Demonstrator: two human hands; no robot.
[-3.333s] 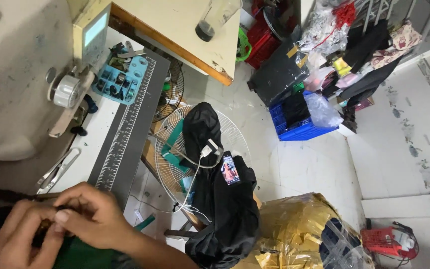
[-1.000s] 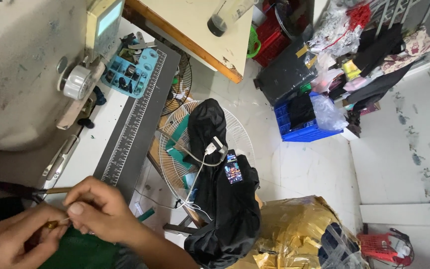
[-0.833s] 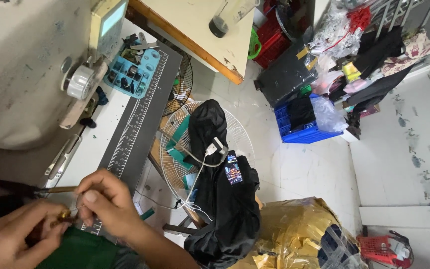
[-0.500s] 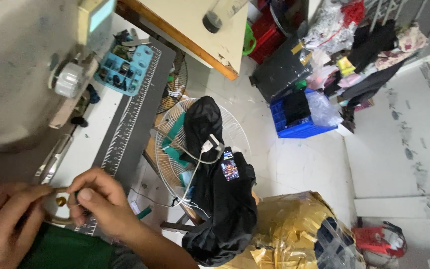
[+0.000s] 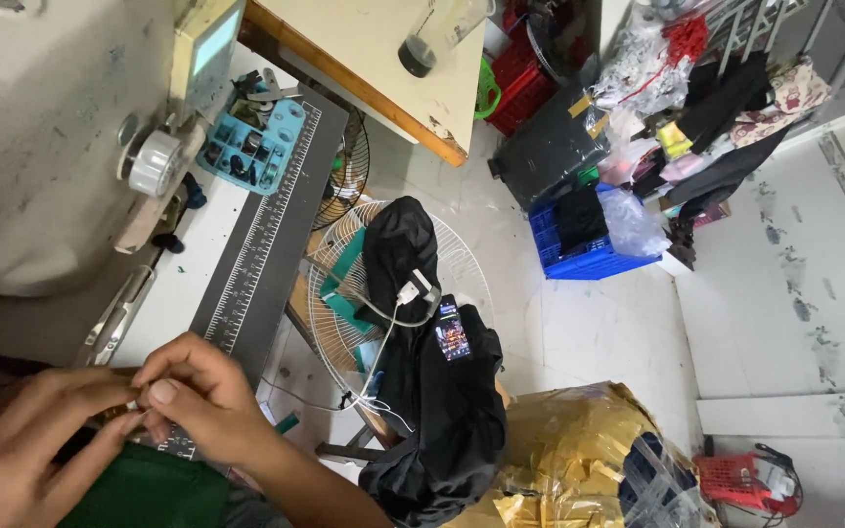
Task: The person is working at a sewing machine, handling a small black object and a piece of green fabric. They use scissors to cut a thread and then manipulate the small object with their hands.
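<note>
My left hand (image 5: 26,450) and my right hand (image 5: 202,396) meet at the bottom left, over the edge of a sewing table (image 5: 173,284). Their fingertips pinch one small pale item (image 5: 134,404) between them; it is too small to name. Green fabric (image 5: 149,494) lies just under the hands. The off-white sewing machine (image 5: 41,127) stands above and left of them, its handwheel (image 5: 154,163) facing the table's right side.
A grey ruler strip (image 5: 261,240) runs along the table, with a blue parts tray (image 5: 256,147) at its far end and metal tweezers (image 5: 114,318). On the floor: a white fan (image 5: 344,293) draped with black cloth and a phone (image 5: 452,332), gold foil bag (image 5: 579,460), blue crate (image 5: 589,254).
Both hands stay pinched together at the bottom left, shifting slightly. The small item between the fingertips is now more covered by the fingers. The view has drifted a little.
</note>
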